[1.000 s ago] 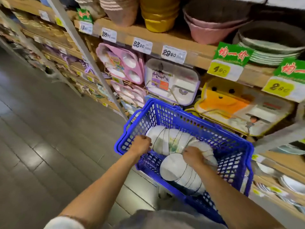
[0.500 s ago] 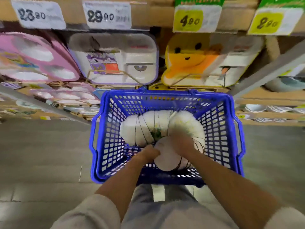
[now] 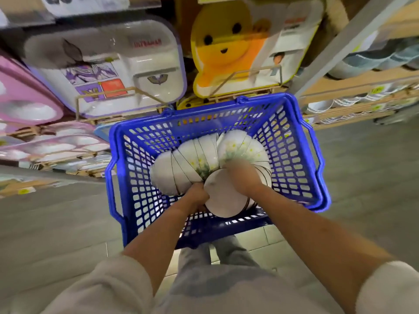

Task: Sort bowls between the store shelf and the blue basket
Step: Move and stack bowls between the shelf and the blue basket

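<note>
In the basket [image 3: 292, 141] the bowls [image 3: 186, 162] lie sideways in an arc, its near end facing us. Our left hand [image 3: 196, 196] grips the rim there; our right hand [image 3: 243, 181] rests on top (blurred, grip unclear).

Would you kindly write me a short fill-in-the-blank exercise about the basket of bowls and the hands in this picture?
1. The bowls lie on their sides inside a ____ basket.
2. Apart from small flower prints, the bowls are ____ in colour.
3. The left hand and the right hand both touch the ____.

Missing words: blue; white; bowls.
</note>
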{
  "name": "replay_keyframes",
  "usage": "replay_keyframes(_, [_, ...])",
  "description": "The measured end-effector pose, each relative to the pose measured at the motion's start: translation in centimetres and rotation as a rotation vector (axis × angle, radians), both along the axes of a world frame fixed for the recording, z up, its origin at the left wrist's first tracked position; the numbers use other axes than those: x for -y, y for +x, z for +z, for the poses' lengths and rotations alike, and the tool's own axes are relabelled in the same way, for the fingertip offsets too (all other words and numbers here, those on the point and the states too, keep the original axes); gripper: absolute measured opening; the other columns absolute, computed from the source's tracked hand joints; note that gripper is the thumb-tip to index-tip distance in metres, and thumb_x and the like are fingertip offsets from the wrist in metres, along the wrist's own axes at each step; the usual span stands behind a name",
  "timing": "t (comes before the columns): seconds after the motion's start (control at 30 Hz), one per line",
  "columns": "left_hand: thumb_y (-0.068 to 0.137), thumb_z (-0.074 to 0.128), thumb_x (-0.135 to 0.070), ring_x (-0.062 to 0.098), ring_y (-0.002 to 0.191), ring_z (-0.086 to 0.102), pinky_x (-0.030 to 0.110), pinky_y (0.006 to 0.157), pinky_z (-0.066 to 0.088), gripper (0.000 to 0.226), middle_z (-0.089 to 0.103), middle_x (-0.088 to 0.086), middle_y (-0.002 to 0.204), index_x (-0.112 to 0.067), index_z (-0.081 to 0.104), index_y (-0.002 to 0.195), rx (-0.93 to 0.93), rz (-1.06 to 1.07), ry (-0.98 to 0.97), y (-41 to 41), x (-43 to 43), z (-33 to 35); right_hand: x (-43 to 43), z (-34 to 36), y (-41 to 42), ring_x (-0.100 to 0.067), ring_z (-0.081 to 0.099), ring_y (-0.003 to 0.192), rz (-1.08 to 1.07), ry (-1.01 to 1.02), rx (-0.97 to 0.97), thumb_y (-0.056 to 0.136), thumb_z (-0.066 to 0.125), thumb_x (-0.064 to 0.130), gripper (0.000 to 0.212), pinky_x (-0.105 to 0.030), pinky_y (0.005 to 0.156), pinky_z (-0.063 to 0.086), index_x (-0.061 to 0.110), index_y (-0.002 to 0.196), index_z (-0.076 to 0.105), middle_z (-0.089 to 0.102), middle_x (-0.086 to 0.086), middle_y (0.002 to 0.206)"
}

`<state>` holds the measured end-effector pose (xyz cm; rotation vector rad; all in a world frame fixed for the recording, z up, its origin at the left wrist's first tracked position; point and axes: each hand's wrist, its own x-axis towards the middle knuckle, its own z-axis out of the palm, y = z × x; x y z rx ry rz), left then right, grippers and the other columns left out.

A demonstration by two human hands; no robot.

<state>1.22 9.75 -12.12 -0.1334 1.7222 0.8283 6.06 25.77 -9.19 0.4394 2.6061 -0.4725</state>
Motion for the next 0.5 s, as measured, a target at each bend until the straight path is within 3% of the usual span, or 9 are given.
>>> replay_keyframes(0.07, [0.086,0.044,0.009,0.044,0.101,0.061,0.052,0.075,0.058,0.036,0.059,0.025,0.111,0.003,0.055,0.120,-0.031,-0.025,-0.001,-0.5,0.3,1.1,0.0,0.7,0.1,-0.026,0.038,0.136,0.000,-0.038,-0.038,0.101,0.041,0.018,0.039,-0.039,0.113,0.029,0.024,0.138,0.053,0.052,-0.005,0.142])
replay_keyframes(0.17, [0.088,0.046,0.008,0.039,0.099,0.062,0.050,0.076,0.057,0.031,0.059,0.019,0.106,-0.003,0.055,0.115,-0.012,-0.023,0.034,-1.7,0.6,3.3,0.2,2.7,-0.1,-0.025,0.039,0.137,-0.168,-0.298,-0.148,0.102,0.039,0.012,0.038,-0.026,0.114,0.022,0.016,0.136,0.056,0.054,-0.009,0.141])
replay_keyframes(0.23, [0.087,0.049,0.008,0.034,0.089,0.064,0.049,0.074,0.059,0.026,0.062,0.014,0.095,-0.006,0.057,0.107,-0.028,-0.005,0.041,-3.0,0.7,5.1,0.1,4.6,-0.7,-0.030,0.046,0.130,-0.325,-0.495,-0.167,0.103,0.037,0.011,0.037,-0.024,0.103,0.033,0.013,0.133,0.058,0.058,-0.012,0.135])
replay_keyframes(0.33, [0.087,0.053,0.006,0.024,0.078,0.065,0.046,0.071,0.061,0.026,0.063,0.006,0.089,-0.011,0.059,0.105,-0.071,-0.006,0.094,-4.9,0.7,8.3,-0.2,8.1,-2.3,-0.039,0.054,0.116,-0.492,-0.697,-0.209,0.104,0.036,0.007,0.034,-0.035,0.094,0.043,0.009,0.128,0.061,0.061,-0.019,0.128])
replay_keyframes(0.43, [0.090,0.049,0.009,0.025,0.083,0.064,0.037,0.053,0.059,0.036,0.062,0.005,0.104,-0.017,0.053,0.116,-0.025,0.099,0.170,-6.5,0.8,12.0,-0.3,11.8,-3.8,-0.021,0.058,0.109,-0.626,-0.876,-0.288,0.103,0.039,0.009,0.033,-0.018,0.084,0.045,0.007,0.126,0.062,0.060,-0.015,0.130])
replay_keyframes(0.5, [0.090,0.049,0.009,0.030,0.086,0.066,0.038,0.058,0.061,0.033,0.063,0.012,0.107,-0.008,0.053,0.118,-0.002,0.153,0.196,-7.4,0.9,14.5,-0.5,14.1,-4.4,-0.020,0.058,0.110,-0.713,-0.982,-0.336,0.101,0.043,0.011,0.032,-0.024,0.088,0.046,0.009,0.126,0.063,0.062,-0.013,0.129])
